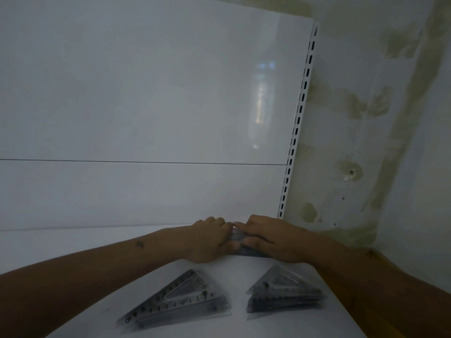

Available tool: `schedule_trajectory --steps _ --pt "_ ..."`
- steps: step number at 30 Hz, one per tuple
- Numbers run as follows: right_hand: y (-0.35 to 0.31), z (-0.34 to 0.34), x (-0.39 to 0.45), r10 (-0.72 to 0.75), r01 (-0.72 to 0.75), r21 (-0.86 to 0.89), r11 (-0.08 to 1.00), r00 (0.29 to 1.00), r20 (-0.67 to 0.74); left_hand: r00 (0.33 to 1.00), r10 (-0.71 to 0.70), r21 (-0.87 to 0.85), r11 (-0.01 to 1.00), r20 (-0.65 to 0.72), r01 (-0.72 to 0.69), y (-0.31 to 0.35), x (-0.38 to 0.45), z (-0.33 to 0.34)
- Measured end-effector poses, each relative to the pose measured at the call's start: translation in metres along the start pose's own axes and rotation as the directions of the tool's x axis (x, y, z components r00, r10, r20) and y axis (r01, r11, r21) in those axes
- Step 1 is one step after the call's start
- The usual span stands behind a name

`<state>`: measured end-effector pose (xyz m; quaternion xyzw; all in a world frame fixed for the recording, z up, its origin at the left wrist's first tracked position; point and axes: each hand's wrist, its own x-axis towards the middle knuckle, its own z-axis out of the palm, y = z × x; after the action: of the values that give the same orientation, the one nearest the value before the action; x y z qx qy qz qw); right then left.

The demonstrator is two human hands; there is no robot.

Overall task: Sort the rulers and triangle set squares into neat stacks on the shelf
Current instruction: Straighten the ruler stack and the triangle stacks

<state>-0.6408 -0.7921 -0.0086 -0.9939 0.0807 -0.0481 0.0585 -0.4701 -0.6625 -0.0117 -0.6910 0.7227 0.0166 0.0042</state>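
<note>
head view: both hands' fingers grip the ruler stack (pixel 238 236); left hand (pixel 210 240), right hand (pixel 266 236).

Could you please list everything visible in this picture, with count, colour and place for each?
Ruler stack: one bundle, clear with dark markings, at the back of the shelf, between both hands; number of rulers cannot be told.
Long set squares: one stack, clear, front left of the shelf.
Short set squares: one stack, clear, front right.
Shelf: one, white, under everything.
Back panel: white, behind the shelf.
Slotted upright: one, white, right of the panel.
Wall: stained, far right.
Left hand: grips the ruler stack.
Right hand: grips it too.
</note>
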Motion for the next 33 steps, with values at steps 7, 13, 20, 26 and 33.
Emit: schedule_trajectory --steps 7,13,20,26,33 --pt "-0.008 -0.012 0.008 0.019 -0.014 -0.119 0.993 0.999 0.042 0.998 -0.054 -0.175 0.983 -0.012 0.051 -0.001 0.007 -0.018" --pt "-0.012 -0.016 0.004 0.154 -0.153 -0.020 0.988 0.987 0.040 0.995 -0.096 -0.160 0.983 0.001 0.095 -0.003 0.010 -0.027" --pt "-0.013 -0.020 0.007 0.119 -0.093 -0.220 0.971 0.987 0.111 0.990 -0.138 0.013 0.990 0.008 0.138 -0.001 0.006 -0.026" --pt "0.001 -0.019 0.013 0.091 -0.081 -0.096 0.992 0.990 0.104 0.978 -0.208 -0.074 0.975 0.024 0.209 -0.001 0.002 -0.024" --pt "0.016 -0.027 -0.033 0.331 -0.229 0.425 0.876 0.925 -0.185 0.916 -0.369 -0.376 0.880 -0.158 0.290 -0.026 -0.056 -0.033"
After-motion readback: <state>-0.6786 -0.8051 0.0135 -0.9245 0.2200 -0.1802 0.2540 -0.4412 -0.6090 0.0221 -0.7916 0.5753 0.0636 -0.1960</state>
